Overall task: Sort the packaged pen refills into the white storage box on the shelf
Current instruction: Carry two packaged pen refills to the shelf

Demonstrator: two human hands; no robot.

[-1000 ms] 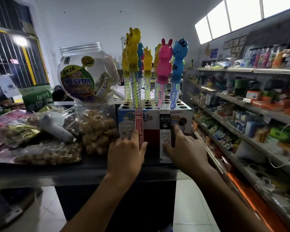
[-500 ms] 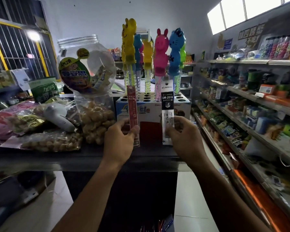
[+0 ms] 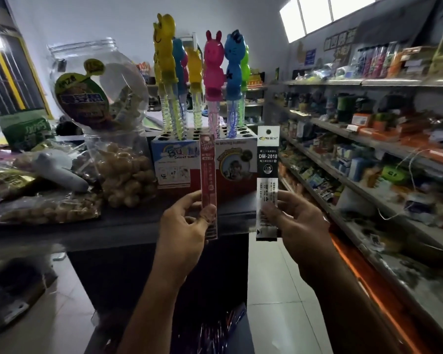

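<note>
My left hand [image 3: 183, 233] pinches a narrow red pack of pen refills [image 3: 208, 172] and holds it upright in front of the counter. My right hand [image 3: 297, 226] grips a black-and-white refill pack [image 3: 267, 159] marked DM-2018, also upright, a little to the right of the red one. Both packs are lifted off the dark counter [image 3: 113, 226]. A white storage box is not identifiable in this view. Several more pens or refills [image 3: 215, 333] show dimly at the bottom edge, below my arms.
On the counter stand a bubble-wand display box [image 3: 174, 162] with tall animal-topped wands [image 3: 214, 80], a big clear jar [image 3: 97, 85] and bags of round snacks [image 3: 123, 175]. Stocked store shelves [image 3: 368, 139] run along the right side of a tiled aisle.
Both hands have lifted their refill packs off the counter and drawn them up and toward me. The view has shifted closer and slightly left.
</note>
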